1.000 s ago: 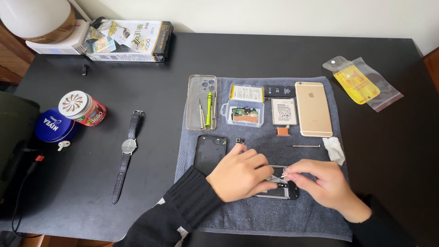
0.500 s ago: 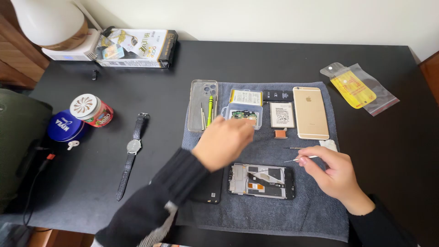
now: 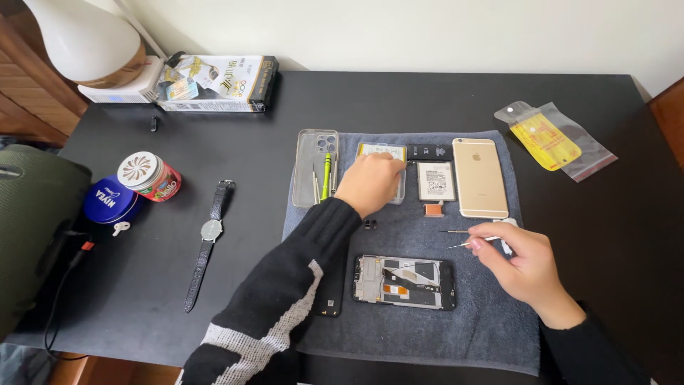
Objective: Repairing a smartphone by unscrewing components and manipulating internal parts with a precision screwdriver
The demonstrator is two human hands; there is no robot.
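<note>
Reaching into the clear parts tray (image 3: 399,187), the left hand (image 3: 370,182) is hiding its grip, so I cannot tell its state, while the right hand (image 3: 524,264) is pinching tweezers (image 3: 470,244) beside the opened phone (image 3: 404,282); next comes a careful pick.

A wristwatch (image 3: 209,242) is laid flat on the black desk (image 3: 399,100), with a round blue tin (image 3: 108,202) and a red tin (image 3: 151,176) placed to its left. A gold phone (image 3: 479,176) is seen face down on the grey towel (image 3: 491,321), and a clear bag (image 3: 556,139) lies well apart.

Your hands work over a soft, matt grey cloth towel (image 3: 470,324) on a smooth black table (image 3: 399,100); beside them lie a satin gold metal phone (image 3: 479,177) and a glossy clear plastic case (image 3: 308,158).
</note>
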